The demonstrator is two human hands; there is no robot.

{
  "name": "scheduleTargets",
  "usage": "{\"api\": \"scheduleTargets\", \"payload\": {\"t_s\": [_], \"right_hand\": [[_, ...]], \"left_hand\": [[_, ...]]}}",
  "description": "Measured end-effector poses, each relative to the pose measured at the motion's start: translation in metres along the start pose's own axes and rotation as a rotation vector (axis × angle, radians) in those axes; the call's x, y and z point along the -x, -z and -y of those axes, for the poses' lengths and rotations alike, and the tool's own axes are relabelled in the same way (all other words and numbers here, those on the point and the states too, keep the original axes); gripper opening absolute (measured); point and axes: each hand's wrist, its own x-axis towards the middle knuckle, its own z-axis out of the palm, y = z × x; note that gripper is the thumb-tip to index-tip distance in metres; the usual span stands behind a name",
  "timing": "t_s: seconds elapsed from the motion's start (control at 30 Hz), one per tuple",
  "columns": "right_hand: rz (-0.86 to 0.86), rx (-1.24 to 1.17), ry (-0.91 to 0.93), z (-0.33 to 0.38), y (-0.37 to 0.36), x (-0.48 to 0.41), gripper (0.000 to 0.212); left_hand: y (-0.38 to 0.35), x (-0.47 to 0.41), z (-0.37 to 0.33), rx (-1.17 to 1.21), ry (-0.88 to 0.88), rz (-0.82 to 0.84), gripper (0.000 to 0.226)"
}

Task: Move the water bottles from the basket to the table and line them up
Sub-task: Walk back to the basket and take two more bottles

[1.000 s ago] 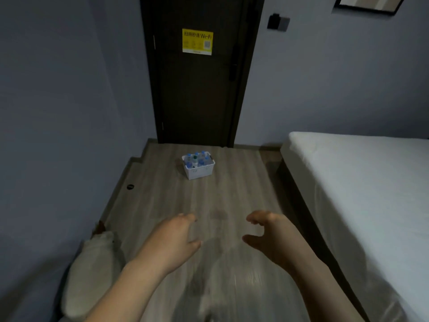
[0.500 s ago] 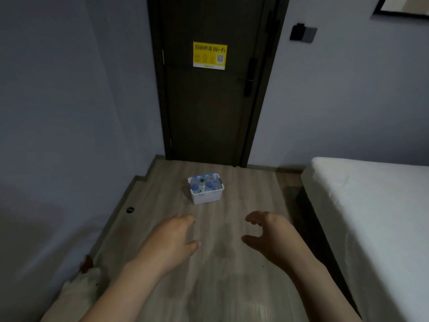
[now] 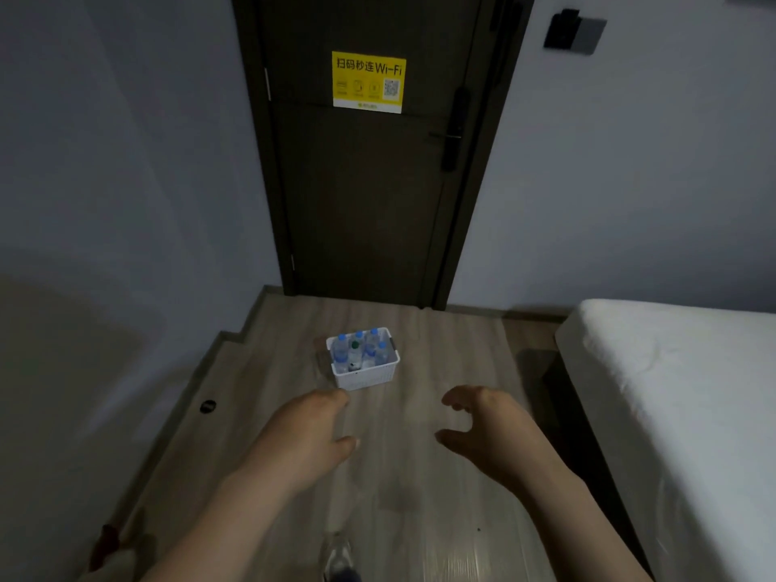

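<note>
both hands, left hand (image 3: 308,434) and right hand (image 3: 483,430), reach forward empty with loosely curled fingers toward the basket (image 3: 364,378) of water bottles (image 3: 357,350) on the floor straight ahead, nearer the left.

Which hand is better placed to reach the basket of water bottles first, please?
Probably the left hand: its fingertips appear just short of the white basket, while the right hand hangs off to its right. Both hold nothing.
</note>
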Motion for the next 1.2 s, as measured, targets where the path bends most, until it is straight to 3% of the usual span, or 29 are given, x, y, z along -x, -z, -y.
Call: {"api": "scheduleTargets", "payload": {"t_s": [0.57, 0.8, 0.93, 1.2], "right_hand": [[0.103, -0.022, -0.076, -0.01, 0.022, -0.26, 0.05], [0.158, -0.034, 0.0, -0.043, 0.029, -0.374, 0.045], [0.186, -0.02, 0.027, -0.064, 0.044, -0.448, 0.043], [0.286, -0.039, 0.043, -0.104, 0.05, -0.571, 0.047]], "left_hand": [[0.055, -0.246, 0.057, 0.06, 0.026, 0.082, 0.047], [0.062, -0.349, 0.062, 0.128, 0.1, 0.081, 0.022], [0.065, -0.417, 0.056, 0.134, 0.16, 0.083, 0.034], [0.054, -0.524, 0.049, 0.196, 0.273, 0.122, 0.032]]}}
